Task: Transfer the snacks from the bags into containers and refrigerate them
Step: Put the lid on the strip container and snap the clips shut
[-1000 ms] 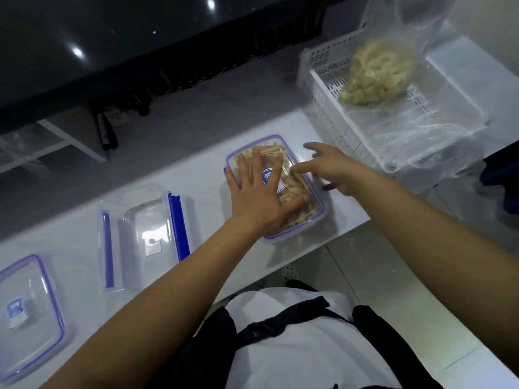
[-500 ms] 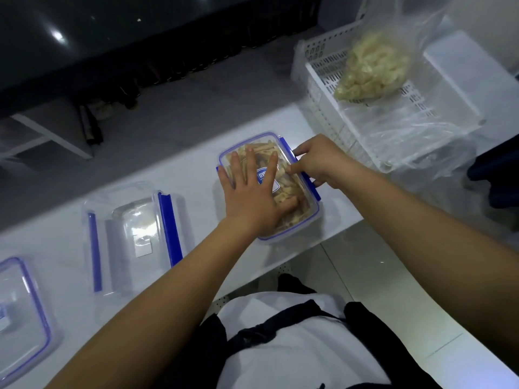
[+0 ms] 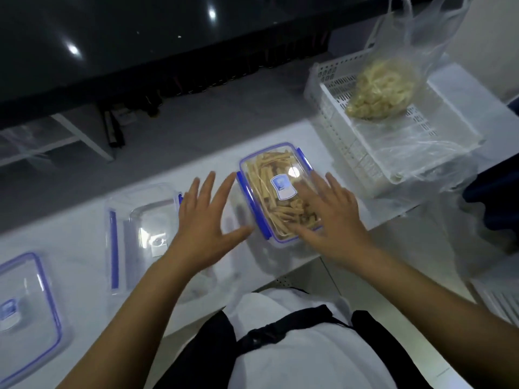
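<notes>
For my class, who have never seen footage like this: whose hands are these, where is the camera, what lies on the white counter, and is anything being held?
The camera sits on a person's head, looking down at their own bare hands. The left hand is spread open, holding nothing. The right hand lies flat on the lidded container of stick snacks; it grips nothing. Left of it are an empty container and a loose lid. On the right, a white basket holds a bag of snacks.

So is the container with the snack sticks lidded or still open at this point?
Lidded. The clear blue-rimmed lid sits on the container, and its blue left clip looks folded down. Right side is hidden by the right hand.
</notes>
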A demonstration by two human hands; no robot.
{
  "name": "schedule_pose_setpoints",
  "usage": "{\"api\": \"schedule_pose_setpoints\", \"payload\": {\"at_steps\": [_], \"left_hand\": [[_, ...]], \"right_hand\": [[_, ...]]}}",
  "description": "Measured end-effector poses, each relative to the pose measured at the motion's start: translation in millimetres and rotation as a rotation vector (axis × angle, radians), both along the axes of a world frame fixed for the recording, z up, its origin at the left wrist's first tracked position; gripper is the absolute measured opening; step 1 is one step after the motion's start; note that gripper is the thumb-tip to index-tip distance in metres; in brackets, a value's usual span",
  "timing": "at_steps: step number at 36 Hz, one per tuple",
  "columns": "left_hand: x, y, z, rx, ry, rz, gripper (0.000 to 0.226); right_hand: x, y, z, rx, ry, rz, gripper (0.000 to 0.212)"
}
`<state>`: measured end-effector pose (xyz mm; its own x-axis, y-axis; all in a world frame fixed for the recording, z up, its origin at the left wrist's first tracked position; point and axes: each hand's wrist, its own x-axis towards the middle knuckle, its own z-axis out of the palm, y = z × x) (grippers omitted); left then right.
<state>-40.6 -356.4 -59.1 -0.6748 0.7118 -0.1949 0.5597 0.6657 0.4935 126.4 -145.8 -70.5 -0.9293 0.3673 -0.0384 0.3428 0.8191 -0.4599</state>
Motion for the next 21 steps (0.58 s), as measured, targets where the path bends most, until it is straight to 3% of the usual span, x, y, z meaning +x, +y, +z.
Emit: {"api": "schedule_pose_setpoints", "payload": {"at_steps": [4,8,21], "left_hand": [[21,-43,-9,-0.079,0.054,-0.025,0.096],[47,-59,-21,-0.105,0.040,-0.044,0.093],[41,-66,-28,-0.055,0.053,0.051,0.091]], "right_hand": [[6,-21,-23,0.096,-0.115,0.208,0.081],[-4,-27,-34,0.215,-0.139,0.175,0.075],[-56,11,-29,0.213,-0.177,0.143,0.075]]}}
